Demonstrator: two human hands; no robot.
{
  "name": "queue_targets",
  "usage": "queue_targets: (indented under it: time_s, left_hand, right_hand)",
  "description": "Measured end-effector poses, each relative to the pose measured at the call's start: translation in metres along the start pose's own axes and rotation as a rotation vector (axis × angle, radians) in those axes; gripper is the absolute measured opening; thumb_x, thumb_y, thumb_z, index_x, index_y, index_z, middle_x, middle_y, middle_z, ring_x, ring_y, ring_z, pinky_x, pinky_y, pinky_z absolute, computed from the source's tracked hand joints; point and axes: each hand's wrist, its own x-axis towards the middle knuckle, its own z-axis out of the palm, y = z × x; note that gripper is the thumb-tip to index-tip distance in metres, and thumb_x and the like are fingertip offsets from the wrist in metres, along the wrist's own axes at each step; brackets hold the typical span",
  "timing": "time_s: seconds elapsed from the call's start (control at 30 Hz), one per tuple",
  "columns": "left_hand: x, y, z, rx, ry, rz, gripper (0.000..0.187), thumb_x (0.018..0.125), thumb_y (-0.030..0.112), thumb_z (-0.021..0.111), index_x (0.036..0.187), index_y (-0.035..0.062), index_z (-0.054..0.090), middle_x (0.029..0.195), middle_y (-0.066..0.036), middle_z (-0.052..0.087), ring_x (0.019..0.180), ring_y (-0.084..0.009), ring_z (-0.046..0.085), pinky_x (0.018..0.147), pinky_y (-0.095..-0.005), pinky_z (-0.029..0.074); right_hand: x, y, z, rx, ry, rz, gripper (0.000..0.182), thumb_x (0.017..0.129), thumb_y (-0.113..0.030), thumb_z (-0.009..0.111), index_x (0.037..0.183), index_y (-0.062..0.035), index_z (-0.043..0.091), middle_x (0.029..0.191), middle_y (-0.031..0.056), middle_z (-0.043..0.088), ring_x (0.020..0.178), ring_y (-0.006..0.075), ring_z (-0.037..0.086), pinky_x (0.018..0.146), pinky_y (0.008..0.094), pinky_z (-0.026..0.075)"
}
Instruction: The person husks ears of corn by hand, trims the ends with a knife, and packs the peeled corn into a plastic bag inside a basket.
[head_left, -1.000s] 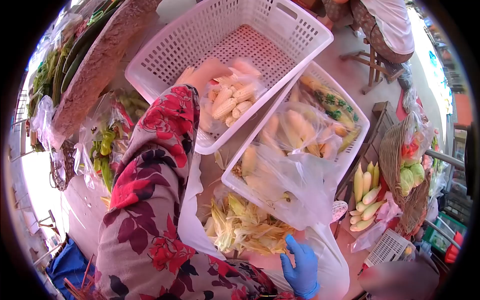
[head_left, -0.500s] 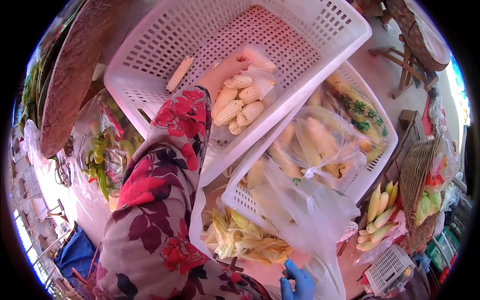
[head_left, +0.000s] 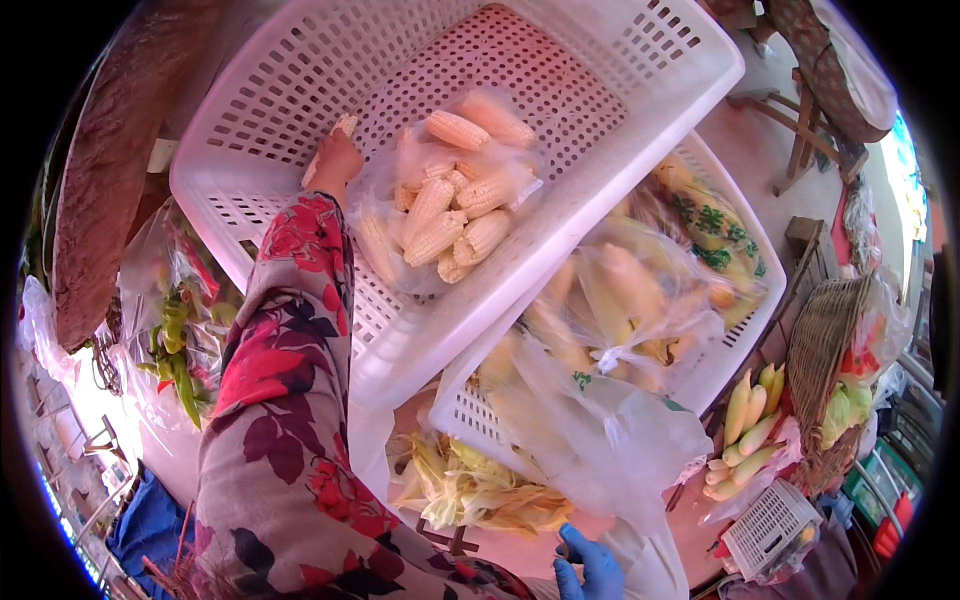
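My left hand (head_left: 338, 160), bare below a floral sleeve, is closed around a peeled corn cob (head_left: 346, 124) at the left side of a large white plastic basket (head_left: 450, 340). Right of that hand, a clear plastic bag (head_left: 385, 275) of several pale, husked corn cobs (head_left: 428, 208) lies in the same basket. At the bottom of the view is my right hand (head_left: 592, 568) in a blue glove, its fingers apart and slightly bent, with nothing visible between them. Yellowish corn husks (head_left: 480, 490) lie just above and left of it.
A second white basket (head_left: 740, 335) holds a tied clear bag (head_left: 650, 290) of corn, with loose plastic (head_left: 600, 420) draped over its front. Bagged green peppers (head_left: 178, 350) are at left. Corn ears (head_left: 750, 415), a wicker basket (head_left: 825, 340) and a small white basket (head_left: 770, 530) stand at right.
My left hand has moved left, off the bagged corn, and has taken hold of the loose cob. The bag now lies more spread out. My right hand has barely moved.
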Motion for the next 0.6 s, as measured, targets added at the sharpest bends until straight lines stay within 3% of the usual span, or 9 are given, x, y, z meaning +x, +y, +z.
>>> queue_targets:
  time_s: [0.1, 0.13, 0.23, 0.33, 0.47, 0.53, 0.6]
  left_hand:
    - [-0.015, 0.011, -0.038, -0.04, -0.1, -0.171, 0.052, 0.074, 0.019, 0.062, 0.121, 0.0026, 0.046, 0.117, -0.021, 0.051, 0.11, -0.0372, 0.05, 0.094, -0.0456, 0.04]
    - [-0.016, 0.003, -0.037, -0.015, -0.19, -0.1, 0.057, 0.068, 0.025, 0.07, 0.117, 0.003, 0.049, 0.114, -0.023, 0.052, 0.109, -0.039, 0.05, 0.092, -0.044, 0.042]
    - [-0.043, 0.019, -0.06, 0.22, -0.211, -0.095, 0.063, 0.062, 0.028, 0.075, 0.114, 0.002, 0.051, 0.114, -0.022, 0.053, 0.107, -0.0348, 0.053, 0.09, -0.0405, 0.043]
    - [-0.036, 0.031, -0.065, -0.095, -0.286, 0.001, 0.067, 0.06, 0.027, 0.073, 0.117, 0.0009, 0.049, 0.113, -0.021, 0.056, 0.102, -0.0299, 0.057, 0.087, -0.0385, 0.045]
    - [0.0, 0.084, -0.095, -0.79, -0.271, 0.355, 0.067, 0.06, 0.021, 0.069, 0.119, -0.0006, 0.046, 0.105, -0.014, 0.059, 0.092, -0.023, 0.058, 0.082, -0.0338, 0.045]
    - [-0.003, 0.121, -0.126, -0.728, -0.477, 0.556, 0.061, 0.061, 0.015, 0.066, 0.118, 0.0018, 0.046, 0.104, -0.01, 0.056, 0.095, -0.0175, 0.053, 0.082, -0.0301, 0.043]
    - [-0.004, 0.144, -0.113, -0.495, -0.711, 0.853, 0.063, 0.059, 0.023, 0.07, 0.115, 0.001, 0.05, 0.11, -0.012, 0.055, 0.102, -0.021, 0.053, 0.087, -0.0308, 0.042]
  right_hand:
    - [0.003, -0.001, -0.001, 0.002, -0.006, 0.003, 0.032, 0.083, -0.006, 0.058, 0.115, -0.0033, 0.054, 0.082, 0.0121, 0.059, 0.074, 0.0237, 0.058, 0.068, 0.0324, 0.047]
    - [0.004, -0.001, -0.001, 0.008, -0.001, -0.002, 0.033, 0.083, -0.007, 0.058, 0.115, -0.0035, 0.054, 0.082, 0.012, 0.059, 0.073, 0.0239, 0.058, 0.068, 0.0325, 0.047]
    - [0.005, 0.004, -0.001, 0.015, 0.0, -0.017, 0.032, 0.083, -0.006, 0.058, 0.115, -0.0041, 0.054, 0.082, 0.012, 0.059, 0.073, 0.024, 0.058, 0.068, 0.0329, 0.047]
    - [0.006, 0.003, -0.004, 0.027, 0.004, 0.016, 0.033, 0.083, -0.006, 0.057, 0.116, -0.0048, 0.054, 0.081, 0.0119, 0.059, 0.073, 0.0237, 0.058, 0.067, 0.0333, 0.047]
    - [0.003, 0.011, -0.002, 0.031, 0.002, 0.016, 0.033, 0.083, -0.006, 0.057, 0.117, -0.0048, 0.054, 0.081, 0.0117, 0.059, 0.071, 0.0238, 0.058, 0.065, 0.0337, 0.047]
    - [0.001, 0.014, 0.001, 0.039, -0.006, 0.019, 0.034, 0.083, -0.006, 0.057, 0.117, -0.0047, 0.054, 0.08, 0.0115, 0.059, 0.07, 0.0239, 0.058, 0.065, 0.0337, 0.047]
    - [0.0, 0.014, 0.003, 0.07, -0.013, 0.025, 0.034, 0.084, -0.007, 0.058, 0.117, -0.0045, 0.054, 0.081, 0.0117, 0.059, 0.07, 0.0241, 0.058, 0.065, 0.0335, 0.047]
